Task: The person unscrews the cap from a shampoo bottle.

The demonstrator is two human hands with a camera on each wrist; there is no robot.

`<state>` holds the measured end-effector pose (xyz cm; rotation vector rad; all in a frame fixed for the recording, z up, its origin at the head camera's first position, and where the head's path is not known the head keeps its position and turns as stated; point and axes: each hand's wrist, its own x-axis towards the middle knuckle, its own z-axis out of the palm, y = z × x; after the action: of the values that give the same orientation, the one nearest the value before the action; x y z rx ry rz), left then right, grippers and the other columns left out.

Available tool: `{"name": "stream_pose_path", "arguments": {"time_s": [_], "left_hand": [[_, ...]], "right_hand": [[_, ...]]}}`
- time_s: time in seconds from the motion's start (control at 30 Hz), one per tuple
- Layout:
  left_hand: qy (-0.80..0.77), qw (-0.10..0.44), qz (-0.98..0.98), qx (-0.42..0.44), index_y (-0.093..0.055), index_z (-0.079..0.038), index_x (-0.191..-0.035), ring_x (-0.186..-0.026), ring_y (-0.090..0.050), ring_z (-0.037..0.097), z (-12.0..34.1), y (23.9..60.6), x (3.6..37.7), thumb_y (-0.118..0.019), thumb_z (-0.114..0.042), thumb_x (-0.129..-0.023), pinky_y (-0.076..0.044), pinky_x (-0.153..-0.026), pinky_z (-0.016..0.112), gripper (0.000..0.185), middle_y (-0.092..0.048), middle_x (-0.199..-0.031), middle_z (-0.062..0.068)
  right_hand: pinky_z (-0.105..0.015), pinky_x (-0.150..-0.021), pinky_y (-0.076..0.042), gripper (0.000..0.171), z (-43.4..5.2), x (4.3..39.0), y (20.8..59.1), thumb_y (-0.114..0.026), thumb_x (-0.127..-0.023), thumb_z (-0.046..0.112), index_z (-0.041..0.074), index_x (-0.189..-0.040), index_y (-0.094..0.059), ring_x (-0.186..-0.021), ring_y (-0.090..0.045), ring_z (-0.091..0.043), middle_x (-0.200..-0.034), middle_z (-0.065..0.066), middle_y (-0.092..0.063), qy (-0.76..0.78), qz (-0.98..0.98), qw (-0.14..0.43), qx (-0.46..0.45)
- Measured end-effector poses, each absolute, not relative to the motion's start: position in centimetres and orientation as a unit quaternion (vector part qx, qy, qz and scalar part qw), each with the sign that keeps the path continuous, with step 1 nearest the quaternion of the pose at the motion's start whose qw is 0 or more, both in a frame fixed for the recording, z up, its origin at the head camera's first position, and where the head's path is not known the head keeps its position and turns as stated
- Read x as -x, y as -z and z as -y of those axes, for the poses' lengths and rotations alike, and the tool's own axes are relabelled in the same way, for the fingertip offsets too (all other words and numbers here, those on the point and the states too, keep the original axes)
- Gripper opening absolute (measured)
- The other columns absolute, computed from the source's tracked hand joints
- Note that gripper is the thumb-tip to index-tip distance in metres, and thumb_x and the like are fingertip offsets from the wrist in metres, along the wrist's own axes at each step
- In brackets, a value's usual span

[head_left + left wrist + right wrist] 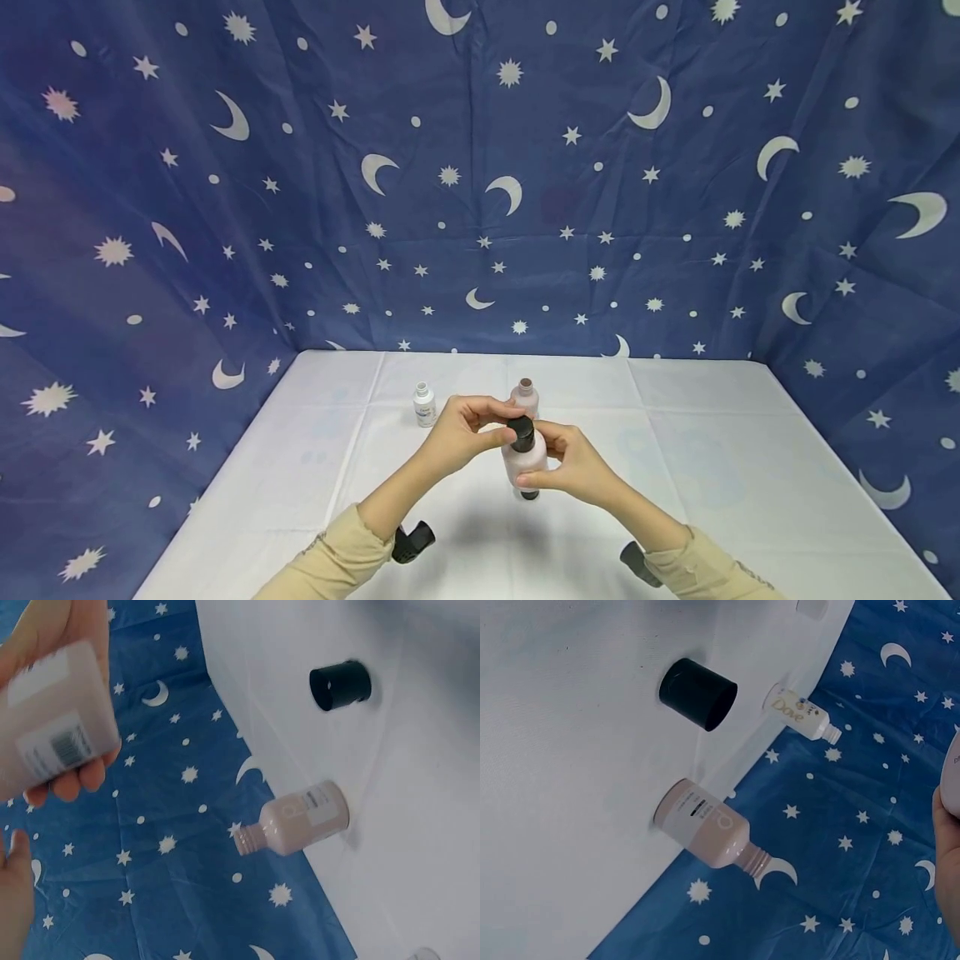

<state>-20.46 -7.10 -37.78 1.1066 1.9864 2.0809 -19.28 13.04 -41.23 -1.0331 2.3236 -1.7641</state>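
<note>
A pink bottle with a black cap is held up over the table in both hands. My left hand pinches the cap between thumb and fingers. Around the bottle's body, my right hand has its thumb in front and fingers behind. White labels, one with a barcode, show on this bottle in the left wrist view. A second pink bottle stands upright and uncapped behind the hands. On the table lies a loose black cap, partly hidden below the held bottle in the head view.
An uncapped white Dove bottle stands on the left, beyond the left hand. White cloth covers the table. A blue curtain with moons and stars hangs behind and at both sides. Black devices sit at both wrists.
</note>
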Motion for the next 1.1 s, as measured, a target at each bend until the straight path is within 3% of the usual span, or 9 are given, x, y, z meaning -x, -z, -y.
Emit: {"name": "stream_pose_path", "arguments": {"time_s": [0.07, 0.27, 0.57, 0.73, 0.87, 0.97, 1.1], "left_hand": [[-0.685, 0.013, -0.64, -0.348, -0.057, 0.017, -0.096, -0.093, -0.062, -0.001, 6.8, 38.1, 20.3, -0.074, -0.04, -0.075, -0.05, -0.092, 0.018, 0.062, -0.066, -0.095, -0.015], [-0.697, -0.031, -0.64, -0.322, -0.05, 0.011, -0.091, -0.094, -0.059, -0.001, 6.0, 38.2, 19.9, -0.075, -0.038, -0.075, -0.047, -0.097, 0.018, 0.057, -0.057, -0.092, -0.011], [-0.704, -0.077, -0.652, -0.271, -0.051, 0.008, -0.095, -0.093, -0.058, 0.001, 5.4, 38.2, 19.3, -0.077, -0.026, -0.078, -0.046, -0.098, 0.018, 0.046, -0.056, -0.093, -0.009], [-0.689, -0.088, -0.657, -0.292, -0.055, 0.007, -0.103, -0.097, -0.059, 0.0, 5.8, 38.5, 19.2, -0.074, -0.035, -0.078, -0.046, -0.098, 0.02, 0.052, -0.061, -0.099, -0.007], [-0.686, -0.067, -0.637, -0.345, -0.056, 0.011, -0.113, -0.106, -0.06, 0.002, 6.7, 38.6, 19.8, -0.07, -0.043, -0.077, -0.048, -0.098, 0.024, 0.067, -0.064, -0.111, -0.008], [-0.686, -0.014, -0.616, -0.386, -0.049, 0.014, -0.124, -0.12, -0.055, 0.009, 7.6, 38.2, 20.4, -0.066, -0.036, -0.084, -0.046, -0.102, 0.026, 0.067, -0.06, -0.125, -0.011], [-0.673, 0.07, -0.592, -0.438, -0.037, 0.016, -0.134, -0.133, -0.044, 0.013, 8.6, 37.7, 21.2, -0.056, -0.017, -0.095, -0.039, -0.109, 0.029, 0.055, -0.045, -0.144, 0.014]], "right_hand": [[-0.021, -0.077, -0.056, 0.052, -13.0, 19.3, 41.4, -0.078, -0.074, 0.006, -0.009, -0.119, -0.056, -0.088, -0.063, 0.001, -0.106, -0.023, -0.066, 0.572, -0.749, 0.021, 0.335], [-0.021, -0.074, -0.056, 0.049, -12.7, 19.4, 41.4, -0.079, -0.074, 0.009, -0.005, -0.116, -0.059, -0.086, -0.062, 0.001, -0.103, -0.013, -0.068, 0.574, -0.746, -0.014, 0.337], [-0.022, -0.077, -0.056, 0.046, -12.3, 19.2, 40.7, -0.077, -0.076, 0.007, -0.004, -0.117, -0.059, -0.087, -0.063, -0.002, -0.105, -0.021, -0.066, 0.579, -0.759, 0.009, 0.297], [-0.022, -0.078, -0.055, 0.048, -12.3, 19.0, 40.7, -0.078, -0.075, 0.007, -0.005, -0.118, -0.059, -0.087, -0.062, -0.001, -0.106, -0.021, -0.066, 0.575, -0.764, 0.009, 0.293], [-0.021, -0.08, -0.055, 0.052, -12.5, 18.7, 40.6, -0.078, -0.075, 0.009, -0.006, -0.12, -0.058, -0.089, -0.061, 0.0, -0.109, -0.021, -0.065, 0.569, -0.77, 0.012, 0.288], [-0.021, -0.081, -0.054, 0.052, -12.8, 18.6, 40.7, -0.078, -0.075, 0.009, -0.006, -0.12, -0.057, -0.09, -0.061, 0.001, -0.109, -0.022, -0.065, 0.566, -0.774, 0.019, 0.284], [-0.021, -0.082, -0.054, 0.052, -13.1, 18.6, 40.9, -0.079, -0.075, 0.009, -0.007, -0.12, -0.057, -0.091, -0.061, 0.001, -0.109, -0.023, -0.065, 0.563, -0.774, 0.026, 0.287]]}}
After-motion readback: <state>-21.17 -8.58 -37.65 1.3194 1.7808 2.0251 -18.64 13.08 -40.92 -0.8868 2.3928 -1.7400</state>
